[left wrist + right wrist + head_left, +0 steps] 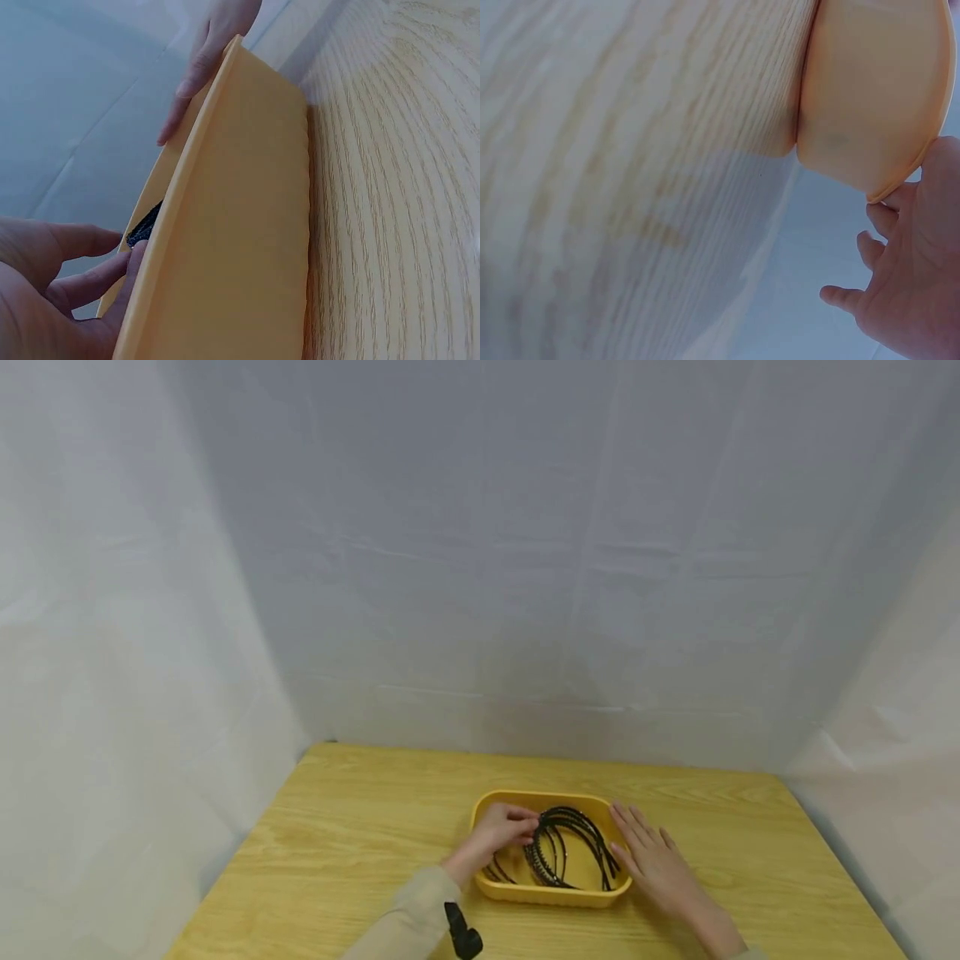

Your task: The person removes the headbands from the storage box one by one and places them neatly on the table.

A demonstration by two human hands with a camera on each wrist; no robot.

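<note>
Here, item one: black headbands (570, 852), a bundle lying inside the yellow tray (551, 895) at the table's (352, 827) near centre. Your left hand (501, 832) sat at the tray's 9 o'clock side, fingers curled and pinching the bundle's top arc. Your right hand (651, 860) lay flat at the tray's 3 o'clock rim, fingers straight, touching the wall, headbands just beside it.

Yellow tray, black headbands, pale wood.
The tray (550, 893) shows plain yellow, the headbands (570, 852) black, the counter (352, 827) light wood-grain, the backdrop (480, 568) white, one sleeve (408, 918) beige.
</note>
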